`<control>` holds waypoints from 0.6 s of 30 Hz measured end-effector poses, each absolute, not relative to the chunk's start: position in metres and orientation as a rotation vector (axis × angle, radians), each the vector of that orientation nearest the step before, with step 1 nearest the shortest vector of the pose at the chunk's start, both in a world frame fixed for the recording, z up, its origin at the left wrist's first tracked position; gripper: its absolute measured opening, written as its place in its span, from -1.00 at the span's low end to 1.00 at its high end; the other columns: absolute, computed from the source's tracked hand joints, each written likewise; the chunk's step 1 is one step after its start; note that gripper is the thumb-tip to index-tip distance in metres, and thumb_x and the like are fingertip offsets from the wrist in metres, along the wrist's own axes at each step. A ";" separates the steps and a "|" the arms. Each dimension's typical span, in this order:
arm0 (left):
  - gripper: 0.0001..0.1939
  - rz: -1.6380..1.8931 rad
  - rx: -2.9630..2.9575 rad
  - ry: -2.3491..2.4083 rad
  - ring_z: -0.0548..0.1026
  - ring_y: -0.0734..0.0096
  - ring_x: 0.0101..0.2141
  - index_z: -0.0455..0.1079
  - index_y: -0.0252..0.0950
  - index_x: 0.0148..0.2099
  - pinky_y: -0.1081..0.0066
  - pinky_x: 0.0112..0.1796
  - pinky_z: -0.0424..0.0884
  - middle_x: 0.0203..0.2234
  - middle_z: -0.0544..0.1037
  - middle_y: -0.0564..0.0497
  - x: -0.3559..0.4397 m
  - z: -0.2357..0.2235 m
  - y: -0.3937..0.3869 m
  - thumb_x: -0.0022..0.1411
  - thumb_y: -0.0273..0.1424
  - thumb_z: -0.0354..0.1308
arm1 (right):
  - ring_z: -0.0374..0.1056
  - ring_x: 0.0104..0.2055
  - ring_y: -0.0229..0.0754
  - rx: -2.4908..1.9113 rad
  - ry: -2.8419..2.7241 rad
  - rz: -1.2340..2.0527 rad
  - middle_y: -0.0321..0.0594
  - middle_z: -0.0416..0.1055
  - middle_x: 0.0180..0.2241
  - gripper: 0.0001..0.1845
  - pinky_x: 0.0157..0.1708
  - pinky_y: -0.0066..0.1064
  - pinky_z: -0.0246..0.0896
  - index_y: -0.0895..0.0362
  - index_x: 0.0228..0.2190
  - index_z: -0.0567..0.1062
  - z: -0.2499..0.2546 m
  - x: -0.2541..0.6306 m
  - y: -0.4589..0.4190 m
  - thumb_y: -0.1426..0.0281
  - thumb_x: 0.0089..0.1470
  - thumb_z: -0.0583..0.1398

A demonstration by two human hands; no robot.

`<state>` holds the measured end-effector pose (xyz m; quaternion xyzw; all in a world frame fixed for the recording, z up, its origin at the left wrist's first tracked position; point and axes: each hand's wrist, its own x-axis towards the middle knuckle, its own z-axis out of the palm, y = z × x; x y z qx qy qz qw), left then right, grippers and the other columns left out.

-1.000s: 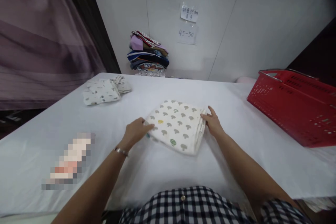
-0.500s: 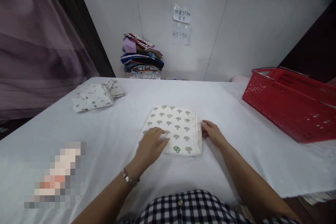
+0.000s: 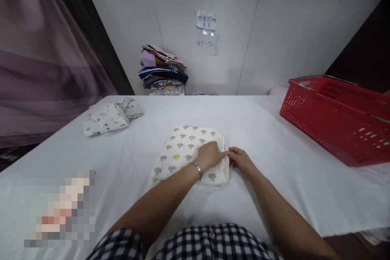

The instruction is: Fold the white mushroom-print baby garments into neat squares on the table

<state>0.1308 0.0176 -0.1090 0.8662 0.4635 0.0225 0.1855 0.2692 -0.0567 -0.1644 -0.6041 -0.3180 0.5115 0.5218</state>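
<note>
A folded white cloth with a mushroom print [image 3: 183, 150] lies flat in the middle of the white table [image 3: 274, 162]. My left hand [image 3: 209, 155] rests on top of it near its right edge, fingers curled down onto the fabric. My right hand [image 3: 239, 158] is at that same right edge, fingertips pinching the stacked layers. The two hands nearly touch.
A second folded printed cloth [image 3: 109, 115] lies at the far left of the table. A red plastic basket [image 3: 338, 118] stands at the right. A pile of folded clothes [image 3: 163, 71] sits against the back wall under paper notes [image 3: 206, 28]. A purple curtain [image 3: 39, 61] hangs at left.
My left hand has slid across the cloth from its left side to its right edge, meeting my right hand. The cloth has been squared up and now lies straighter.
</note>
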 end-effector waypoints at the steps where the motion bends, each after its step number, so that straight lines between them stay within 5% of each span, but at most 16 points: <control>1: -0.47 0.023 2.434 1.323 0.48 0.13 -0.24 0.36 -0.31 -0.18 0.33 -0.31 0.33 -0.29 0.52 -0.16 0.134 -0.109 0.020 0.06 0.06 -0.01 | 0.21 -0.67 -0.37 -1.446 -0.766 1.231 -0.39 0.32 -0.65 -0.71 -0.67 -0.53 0.12 0.15 -0.42 0.40 -0.165 0.270 -0.057 0.22 -0.18 0.25; 10: -0.78 -0.069 2.345 1.333 0.49 0.25 -0.29 0.42 -0.30 -0.32 0.44 -0.38 0.30 -0.33 0.55 -0.13 0.142 -0.105 0.028 0.03 -0.30 0.06 | 0.20 -0.70 -0.36 -1.473 -0.776 1.213 -0.41 0.30 -0.68 -0.72 -0.72 -0.53 0.11 0.14 -0.46 0.35 -0.161 0.266 -0.054 0.21 -0.19 0.23; 18: -0.86 0.147 2.163 1.288 0.46 0.33 -0.41 0.39 -0.30 -0.41 0.47 -0.46 0.24 -0.50 0.53 -0.04 0.139 -0.106 0.026 -0.01 -0.34 0.09 | 0.21 -0.70 -0.34 -1.479 -0.755 1.210 -0.39 0.32 -0.69 -0.78 -0.71 -0.51 0.11 0.13 -0.47 0.36 -0.164 0.267 -0.053 0.26 -0.17 0.22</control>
